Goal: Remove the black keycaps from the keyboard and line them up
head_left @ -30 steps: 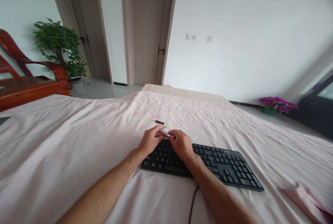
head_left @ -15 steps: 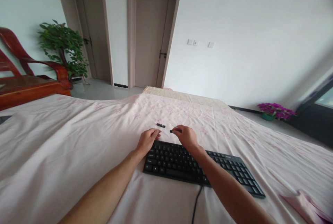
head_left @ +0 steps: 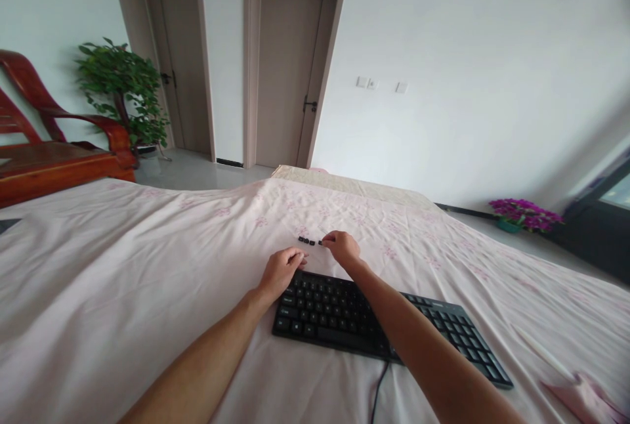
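A black keyboard (head_left: pixel 329 312) lies on the pink flowered cloth, partly covered by my right forearm. At its back left corner rests my left hand (head_left: pixel 283 272), closed, with curled fingers against the edge. Just beyond the keyboard, my right hand (head_left: pixel 342 248) pinches a small black keycap (head_left: pixel 320 242) close to the cloth; most of the grip is hidden behind the fingers. Left of that keycap, several loose black keycaps (head_left: pixel 306 240) sit in a short row on the cloth.
The keyboard's cable (head_left: pixel 378 391) runs toward me. A pale stick with pink fabric (head_left: pixel 583 394) lies at the right. Beyond the cloth-covered surface (head_left: pixel 197 247) stand a red wooden chair (head_left: pixel 63 128), a leafy plant (head_left: pixel 118 83) and purple flowers (head_left: pixel 526 212).
My right hand has moved slightly left and away from me, bringing the keycap nearer the row. A thin wire-like item seen at its fingers earlier no longer shows. My left hand has barely shifted.
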